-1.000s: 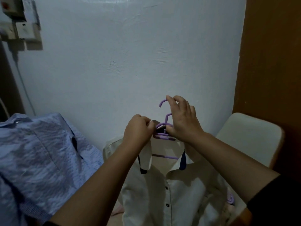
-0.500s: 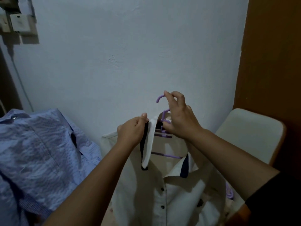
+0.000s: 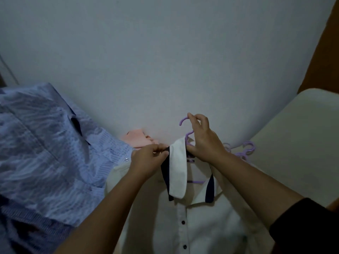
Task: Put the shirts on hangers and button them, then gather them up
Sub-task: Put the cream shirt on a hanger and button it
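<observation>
Now pinching white shirt (image 3: 192,226) collar with left hand (image 3: 146,162), right hand (image 3: 203,142) gripping purple hanger (image 3: 183,121) above; no readable labels.

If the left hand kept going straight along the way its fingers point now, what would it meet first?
The left hand points rightward, pinching the raised collar of the white shirt. Going on, it would probably meet the right hand gripping the purple hanger, though depth is unclear.

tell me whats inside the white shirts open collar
A purple hanger sits inside the white shirt: its hook and a lower bar show, gripped by the right hand. Its shoulders are covered by fabric.
</observation>
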`<state>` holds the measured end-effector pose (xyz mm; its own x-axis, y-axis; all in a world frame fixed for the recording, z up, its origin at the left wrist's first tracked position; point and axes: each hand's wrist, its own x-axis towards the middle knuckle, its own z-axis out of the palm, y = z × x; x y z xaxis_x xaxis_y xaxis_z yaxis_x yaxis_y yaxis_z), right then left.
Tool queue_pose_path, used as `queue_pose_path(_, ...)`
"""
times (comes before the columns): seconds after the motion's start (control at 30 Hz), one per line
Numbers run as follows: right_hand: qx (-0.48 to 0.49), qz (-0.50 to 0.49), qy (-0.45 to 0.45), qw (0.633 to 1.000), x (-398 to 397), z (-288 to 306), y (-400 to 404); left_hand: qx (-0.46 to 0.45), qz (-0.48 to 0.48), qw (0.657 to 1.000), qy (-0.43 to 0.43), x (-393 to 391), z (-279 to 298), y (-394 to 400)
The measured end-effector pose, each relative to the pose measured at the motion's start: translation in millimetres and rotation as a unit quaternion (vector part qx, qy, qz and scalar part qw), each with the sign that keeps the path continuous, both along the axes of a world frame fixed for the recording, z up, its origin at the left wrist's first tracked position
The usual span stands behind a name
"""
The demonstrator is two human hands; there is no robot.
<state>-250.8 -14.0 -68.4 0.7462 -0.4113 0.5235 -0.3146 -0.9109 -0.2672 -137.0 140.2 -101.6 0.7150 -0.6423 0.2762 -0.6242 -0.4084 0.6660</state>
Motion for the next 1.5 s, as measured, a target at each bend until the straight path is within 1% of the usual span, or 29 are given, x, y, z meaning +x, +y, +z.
queue_pose_path(0.13, 0.03, -0.001, 0.036, 0.999, 38.6, -44.6, -26.0, 0.042, 0.024, 0.999, 0.0, 37.3, -44.2, -24.3)
queue_pose_path(0.23, 0.064, 0.001, 0.053, 0.997, 62.8, -78.2, -42.9, 0.026, 0.021, 0.999, 0.036, 62.1, -83.2, -45.6)
queue_pose_path(0.37, 0.096, -0.022, 0.069, 0.993, 71.1, -118.5, -58.2, 0.029, 0.053, 0.997, 0.044, 83.3, -126.4, -61.1)
queue_pose_path(0.43, 0.118, -0.03, 0.032, 0.992, 63.4, -143.0, -56.2, 0.035, 0.058, 0.997, 0.031, 89.9, -143.6, -63.5)
queue_pose_path(0.5, 0.139, -0.026, -0.051, 0.989, 51.2, -173.4, -47.2, 0.042, 0.061, 0.997, 0.001, 92.6, -158.2, -63.4)
queue_pose_path(0.53, 0.165, -0.035, -0.085, 0.982, 43.8, -186.9, -38.8, 0.047, 0.069, 0.996, -0.019, 90.7, -163.1, -62.5)
queue_pose_path(0.6, 0.235, -0.065, -0.146, 0.959, 28.7, -204.6, -16.7, 0.033, 0.108, 0.992, -0.053, 79.6, -166.4, -58.6)
queue_pose_path(0.67, 0.319, -0.098, -0.199, 0.921, 14.9, -212.6, 9.1, -0.017, 0.149, 0.987, -0.054, 59.2, -164.0, -49.2)
queue_pose_path(0.7, 0.37, -0.111, -0.207, 0.899, 9.0, -215.2, 21.4, -0.048, 0.159, 0.985, -0.042, 46.3, -165.2, -42.9)
queue_pose_path(0.73, 0.42, -0.12, -0.205, 0.876, 4.7, -218.2, 31.7, -0.079, 0.16, 0.984, -0.014, 31.3, -166.2, -35.7)
queue_pose_path(0.8, 0.501, -0.14, -0.18, 0.835, 0.7, -226.5, 44.7, -0.12, 0.141, 0.979, 0.082, -1.3, -170.5, -24.6)
queue_pose_path(0.83, 0.528, -0.149, -0.162, 0.821, 0.3, -230.7, 47.5, -0.113, 0.126, 0.976, 0.133, -16.6, -174.1, -21.9)
queue_pose_path(0.9, 0.563, -0.157, -0.113, 0.804, 1.5, -238.2, 48.8, -0.061, 0.102, 0.975, 0.187, -39.6, -187.9, -21.7)
queue_pose_path(0.97, 0.576, -0.144, -0.056, 0.803, 1.0, -244.7, 47.2, -0.013, 0.095, 0.975, 0.202, -48.8, -204.0, -24.4)
queue_pose_path(1.07, 0.552, -0.116, 0.003, 0.826, -1.9, -249.4, 43.8, 0.054, 0.096, 0.979, 0.175, -48.0, -215.2, -27.2)
queue_pose_path(1.17, 0.531, -0.107, 0.036, 0.84, -2.9, -249.6, 41.9, 0.085, 0.08, 0.979, 0.168, -47.0, -218.0, -28.0)
queue_pose_path(1.27, 0.535, -0.101, 0.041, 0.838, -2.0, -251.2, 40.8, 0.069, 0.083, 0.971, 0.214, -45.7, -212.4, -26.6)
queue_pose_path(1.37, 0.498, -0.069, 0.05, 0.863, -3.2, -250.4, 41.7, 0.039, 0.1, 0.965, 0.24, -42.5, -207.7, -24.7)
queue_pose_path(1.5, 0.489, -0.069, 0.04, 0.869, 2.4, -249.0, 43.3, -0.022, 0.152, 0.948, 0.278, -40.4, -209.1, -22.7)
